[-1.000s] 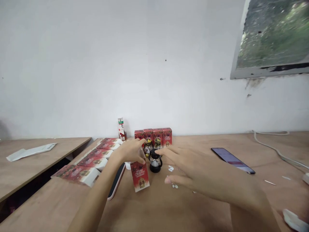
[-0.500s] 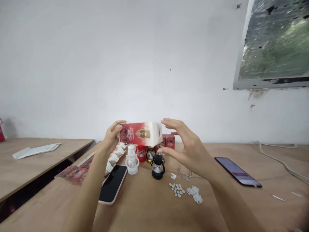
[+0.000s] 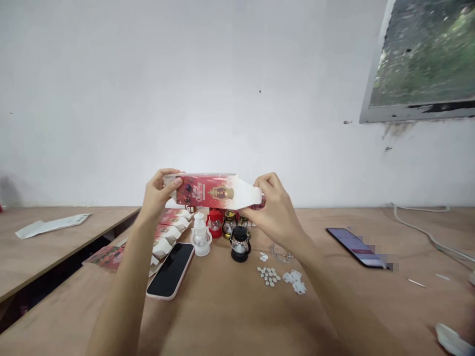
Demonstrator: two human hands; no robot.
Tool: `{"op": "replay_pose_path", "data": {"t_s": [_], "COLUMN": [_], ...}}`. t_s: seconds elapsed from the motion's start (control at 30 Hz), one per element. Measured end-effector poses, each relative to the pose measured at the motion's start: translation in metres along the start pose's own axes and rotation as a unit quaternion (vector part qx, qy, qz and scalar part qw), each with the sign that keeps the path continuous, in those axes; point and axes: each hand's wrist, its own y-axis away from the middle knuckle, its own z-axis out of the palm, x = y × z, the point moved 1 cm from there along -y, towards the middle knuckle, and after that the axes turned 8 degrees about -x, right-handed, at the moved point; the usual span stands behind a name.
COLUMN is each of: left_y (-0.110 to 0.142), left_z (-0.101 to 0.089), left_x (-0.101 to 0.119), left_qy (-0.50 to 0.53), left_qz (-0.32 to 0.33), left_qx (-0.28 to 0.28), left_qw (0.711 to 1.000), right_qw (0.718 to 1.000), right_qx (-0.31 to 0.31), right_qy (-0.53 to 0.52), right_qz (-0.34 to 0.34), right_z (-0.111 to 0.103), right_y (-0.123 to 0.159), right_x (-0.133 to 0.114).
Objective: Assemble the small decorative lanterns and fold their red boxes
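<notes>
A red and white printed box (image 3: 208,191) is held sideways in the air above the table, with a lantern picture on its face. My left hand (image 3: 160,190) grips its left end, thumb on the front. At the right end, my right hand (image 3: 272,205) pinches the white end flap (image 3: 249,194), which stands out from the box. Below the box stand small lanterns: a white one (image 3: 201,239), a red one (image 3: 215,225), a black and gold one (image 3: 229,226) and a black one (image 3: 240,244). Another gold one is partly hidden behind my right hand.
A pink-cased phone (image 3: 170,272) lies left of the lanterns, beside several flat red boxes (image 3: 168,231). Small round discs (image 3: 269,276), white square pieces (image 3: 295,282) and wire handles (image 3: 281,253) lie right. Another phone (image 3: 356,248) and a white cable (image 3: 419,232) are further right.
My left hand has lifted the box from the table and turned it sideways. My right hand, open half a second ago, has closed on the flap at its right end.
</notes>
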Motion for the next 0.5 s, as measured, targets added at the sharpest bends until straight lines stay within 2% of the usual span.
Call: {"op": "replay_pose_path", "data": {"t_s": [0.07, 0.17, 0.23, 0.33, 0.4, 0.5], "left_y": [-0.001, -0.003, -0.005, -0.006, -0.005, -0.002], "left_z": [-0.007, -0.015, -0.016, -0.01, -0.002, 0.009], "left_x": [0.004, 0.003, -0.002, -0.009, -0.012, -0.013], "left_qy": [-0.005, 0.001, 0.024, 0.061, 0.071, 0.067], "left_qz": [0.02, 0.017, 0.005, -0.013, -0.028, -0.053], "left_qx": [0.026, 0.035, 0.028, 0.014, 0.004, -0.007], "left_qw": [0.999, 0.999, 0.999, 0.998, 0.997, 0.996], "right_qw": [0.999, 0.991, 0.984, 0.974, 0.975, 0.986], "right_qx": [-0.003, -0.044, -0.057, -0.041, -0.02, 0.024], "right_qy": [-0.044, -0.121, -0.164, -0.216, -0.212, -0.134], "right_qz": [-0.01, -0.038, -0.046, -0.046, -0.056, -0.097], "right_z": [-0.002, -0.003, 0.0, 0.011, 0.018, 0.02], "right_y": [-0.002, -0.003, -0.003, 0.0, 0.002, 0.004], "right_x": [0.003, 0.004, 0.003, 0.004, 0.005, 0.006]}}
